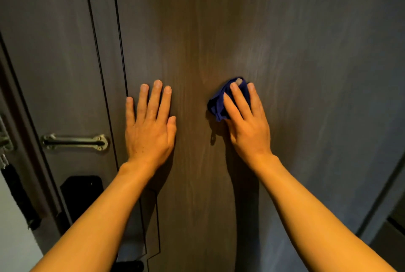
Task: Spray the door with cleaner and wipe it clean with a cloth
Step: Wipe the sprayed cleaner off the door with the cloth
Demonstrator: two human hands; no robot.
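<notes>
Wood-grain door [219, 30], bunched blue cloth [219, 105] underhand.

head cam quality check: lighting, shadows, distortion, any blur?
Head view: dim, warm light falls on the arms; the dark wood-grain door shows a bluish sheen at right. The right hand, pressing the crumpled blue cloth, casts a shadow at lower left. The left hand lies flat. Wide-angle bends the panel grooves; the metal pull handle looks soft.

The flat left hand [149, 127] is lying on the dark wooden door [219, 30], left of the right hand [245, 122] pressing the bunched blue cloth [219, 105]; the metal bar handle [74, 142] is sitting farther left.
</notes>
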